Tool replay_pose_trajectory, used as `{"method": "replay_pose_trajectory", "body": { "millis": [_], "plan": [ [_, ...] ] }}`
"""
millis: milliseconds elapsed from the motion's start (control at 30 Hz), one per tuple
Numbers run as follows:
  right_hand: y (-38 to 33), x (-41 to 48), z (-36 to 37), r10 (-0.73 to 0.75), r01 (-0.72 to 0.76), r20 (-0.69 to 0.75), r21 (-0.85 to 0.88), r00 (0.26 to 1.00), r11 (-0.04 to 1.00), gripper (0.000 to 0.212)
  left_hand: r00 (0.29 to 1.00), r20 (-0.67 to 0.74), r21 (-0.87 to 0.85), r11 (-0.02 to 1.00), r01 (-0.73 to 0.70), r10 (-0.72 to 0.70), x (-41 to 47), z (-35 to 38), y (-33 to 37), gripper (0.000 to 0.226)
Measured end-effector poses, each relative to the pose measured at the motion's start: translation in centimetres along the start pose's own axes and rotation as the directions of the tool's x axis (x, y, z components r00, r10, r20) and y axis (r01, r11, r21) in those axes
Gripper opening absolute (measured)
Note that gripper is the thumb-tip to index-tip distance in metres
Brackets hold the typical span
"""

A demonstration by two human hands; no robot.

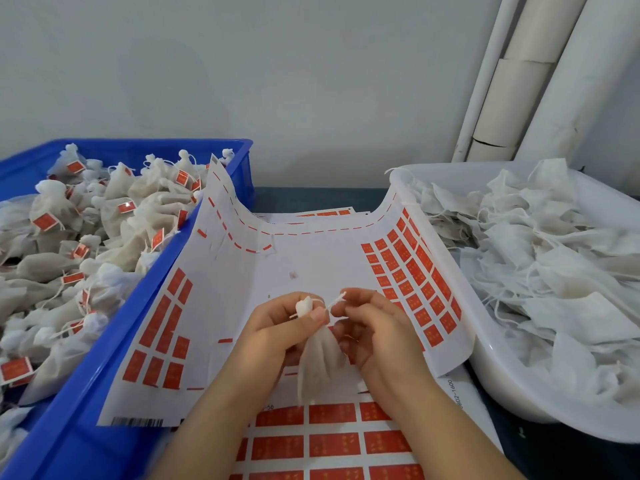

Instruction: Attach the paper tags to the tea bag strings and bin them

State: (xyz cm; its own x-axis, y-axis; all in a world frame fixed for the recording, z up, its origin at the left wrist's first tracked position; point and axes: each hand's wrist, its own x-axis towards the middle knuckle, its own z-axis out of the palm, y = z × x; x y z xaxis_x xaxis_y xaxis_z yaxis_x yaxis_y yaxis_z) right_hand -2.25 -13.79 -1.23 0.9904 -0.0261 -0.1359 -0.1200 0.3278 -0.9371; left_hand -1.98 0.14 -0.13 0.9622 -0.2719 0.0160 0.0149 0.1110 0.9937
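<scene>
Item 1. Left hand (pixel 277 329), lower centre of the frame, forearm entering from the bottom edge. Fingers were curled and the thumb lay across the front, gripping the gathered neck of the pouch listed next.

Item 2. Small white mesh tea bag (pixel 320 358), held between the two hands just above the sticker sheets. Its knotted top stood above the left thumb and its body hung down, flaring wider toward the bottom.

Item 3. Thin white string (pixel 335 301), running from the bag's neck up and to the right.

Item 4. Right hand (pixel 377 327), just right of the bag, forearm coming in from the lower right. Thumb and forefinger pinched the string near its free end; the other fingers were curled in toward the palm.

Item 5. Curled white backing sheet of red rectangular paper tags (pixel 311 258), centre of the frame, its side edges bent up against both containers. Tags remained in blocks at its left and right.

Item 6. Flat sheet of the same red tags (pixel 332 441), bottom centre, beneath the forearms.

Item 7. Blue plastic crate (pixel 86 393), left of the frame, heaped with filled white pouches carrying red tags (pixel 104 220).

Item 8. White plastic tub (pixel 491 358), right of the frame, holding a pile of flat white bags with loose strings (pixel 536 254).

Item 9. Dark desk (pixel 311 199), a strip showing at centre between the containers.

Item 10. White pipes (pixel 519 81), upper right, against the pale wall.
</scene>
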Motion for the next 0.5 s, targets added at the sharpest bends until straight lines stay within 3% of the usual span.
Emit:
{"method": "replay_pose_trajectory", "body": {
  "millis": [67, 200, 300, 400, 500],
  "plan": [
    [0.15, -0.09, 0.00, -0.011, 0.017, 0.057, -0.104, 0.998, 0.994, 0.032, 1.000, -0.017, -0.007, 1.000, -0.026, 0.026, 0.10, -0.03, -0.09, 0.019],
    [0.57, -0.39, 0.37, -0.074, 0.125, 0.171, -0.308, 0.983, 0.943, 0.017, 0.997, -0.044, -0.019, 0.998, -0.066, 0.065, 0.08, -0.02, -0.20, 0.021],
    [0.39, -0.51, 0.20, -0.093, 0.155, 0.198, -0.322, 0.976, 0.934, 0.014, 0.996, -0.039, -0.047, 0.996, -0.076, 0.074, 0.02, -0.07, -0.12, 0.020],
    [0.20, -0.49, -0.17, -0.078, 0.147, 0.246, -0.279, 0.966, 0.949, 0.033, 0.997, -0.009, -0.058, 0.995, -0.075, 0.075, 0.03, 0.07, -0.12, 0.011],
    [0.31, -0.45, -0.19, -0.103, 0.169, 0.238, -0.276, 0.966, 0.946, 0.030, 0.995, -0.027, -0.030, 0.995, -0.094, 0.094, 0.03, 0.18, -0.26, 0.019]
  ]
}}
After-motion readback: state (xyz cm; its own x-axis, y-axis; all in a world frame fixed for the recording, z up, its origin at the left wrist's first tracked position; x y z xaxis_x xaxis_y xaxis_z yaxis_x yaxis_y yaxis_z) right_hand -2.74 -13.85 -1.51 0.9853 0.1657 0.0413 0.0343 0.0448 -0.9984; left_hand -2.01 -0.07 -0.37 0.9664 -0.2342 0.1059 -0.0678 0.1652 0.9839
